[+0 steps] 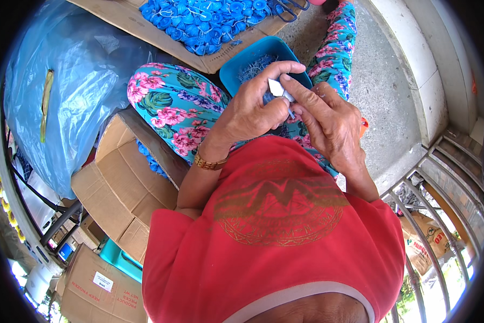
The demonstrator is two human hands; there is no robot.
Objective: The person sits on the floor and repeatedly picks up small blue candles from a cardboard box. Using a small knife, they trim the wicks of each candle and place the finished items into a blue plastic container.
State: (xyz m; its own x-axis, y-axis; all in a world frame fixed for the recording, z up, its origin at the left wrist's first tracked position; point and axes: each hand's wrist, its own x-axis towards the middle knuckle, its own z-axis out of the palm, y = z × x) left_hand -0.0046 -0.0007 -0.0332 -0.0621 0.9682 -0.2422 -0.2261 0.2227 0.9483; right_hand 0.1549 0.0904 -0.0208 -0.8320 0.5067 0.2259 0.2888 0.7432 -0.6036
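Above the teal tub, both my hands meet over a small white, pale-blue-edged piece; its exact kind I cannot make out. My left hand has its fingers curled round the piece, the index finger arching over the top. From the other side, my right hand presses its index finger and thumb against it. A thin blue bit pokes out below the fingers. Beside the right hand an orange part shows; the hand hides the rest. The teal tub holds bluish thread-like scraps.
Many blue flower-like pieces with white strings lie on a cardboard sheet ahead. Dark blue scissor-like handles rest near them. On the left are a large blue plastic bag and an open cardboard box. Metal railing stands right.
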